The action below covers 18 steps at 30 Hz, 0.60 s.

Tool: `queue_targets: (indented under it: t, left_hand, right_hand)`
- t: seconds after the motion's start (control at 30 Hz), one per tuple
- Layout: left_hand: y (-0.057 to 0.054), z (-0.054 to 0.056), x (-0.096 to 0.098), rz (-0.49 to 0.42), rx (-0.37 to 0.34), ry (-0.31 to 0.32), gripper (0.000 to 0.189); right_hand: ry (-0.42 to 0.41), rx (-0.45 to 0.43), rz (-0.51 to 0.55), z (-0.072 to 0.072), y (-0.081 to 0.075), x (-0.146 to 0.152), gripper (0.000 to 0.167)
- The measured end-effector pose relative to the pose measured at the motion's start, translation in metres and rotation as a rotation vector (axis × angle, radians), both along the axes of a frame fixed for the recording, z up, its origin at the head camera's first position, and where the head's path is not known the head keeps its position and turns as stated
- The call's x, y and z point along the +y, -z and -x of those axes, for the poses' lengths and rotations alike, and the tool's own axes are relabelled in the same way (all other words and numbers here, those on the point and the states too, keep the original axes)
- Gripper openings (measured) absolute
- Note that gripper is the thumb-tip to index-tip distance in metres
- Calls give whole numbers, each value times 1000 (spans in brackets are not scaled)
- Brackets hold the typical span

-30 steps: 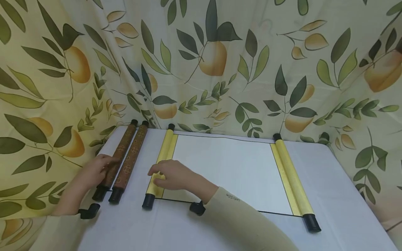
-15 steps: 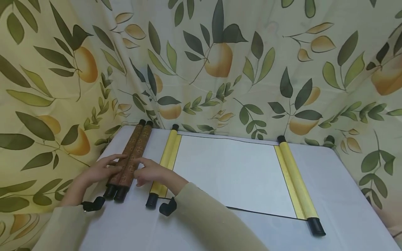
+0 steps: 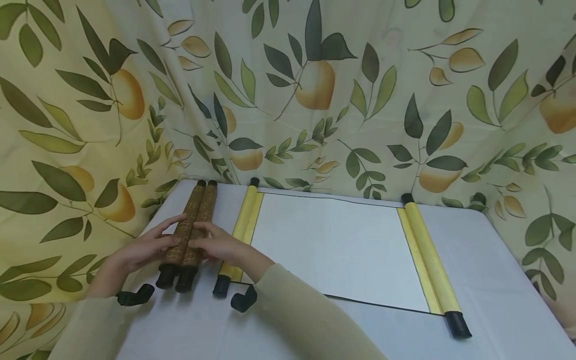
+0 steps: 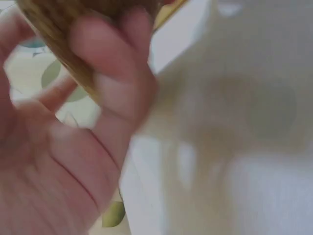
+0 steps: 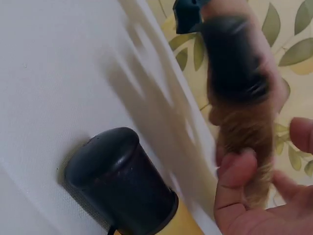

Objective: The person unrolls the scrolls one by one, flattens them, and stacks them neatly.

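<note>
A brown patterned scroll (image 3: 192, 210) with black end knobs has its two rollers lying side by side. My left hand (image 3: 141, 249) grips its left side, thumb and fingers on the roller. From the other side my right hand (image 3: 225, 246) pinches the right roller. Shadows below suggest that the scroll is off the table, near end raised. The left wrist view shows the brown roller (image 4: 54, 24) against my thumb and fingers. In the right wrist view the black-knobbed brown roller (image 5: 247, 125) is blurred, with my right fingers around it.
Right of the hands, a yellow-edged scroll (image 3: 333, 245) lies unrolled, its white sheet face up. Its near left black knob (image 5: 122, 176) is close below my right hand. The white-covered table (image 3: 454, 235) backs onto a leaf-and-fruit patterned curtain (image 3: 378, 115).
My right hand has moved left from above the yellow roller to the brown scroll. The two brown rollers have come together and their near ends have risen.
</note>
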State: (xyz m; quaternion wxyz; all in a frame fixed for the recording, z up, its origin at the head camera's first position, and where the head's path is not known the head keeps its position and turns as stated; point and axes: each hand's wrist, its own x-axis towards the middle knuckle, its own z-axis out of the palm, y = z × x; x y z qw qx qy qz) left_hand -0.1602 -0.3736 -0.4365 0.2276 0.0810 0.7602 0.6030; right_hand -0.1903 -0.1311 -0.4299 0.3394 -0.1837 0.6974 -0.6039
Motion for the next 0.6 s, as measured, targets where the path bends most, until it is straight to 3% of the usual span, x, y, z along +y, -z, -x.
queue_targets:
  t: [0.13,0.3,0.6]
  left_hand:
    - [-6,0,7,-51,-2,-18,57]
    - [-9,1,25,-32,13,-110,46]
    - [-5,0,61,-13,44,-193,63]
  right_hand:
    - [29,19,45,1,-3,4,48]
    - [47,104,6,1,-4,10,53]
    - [64,148,89,-1,1,41,63]
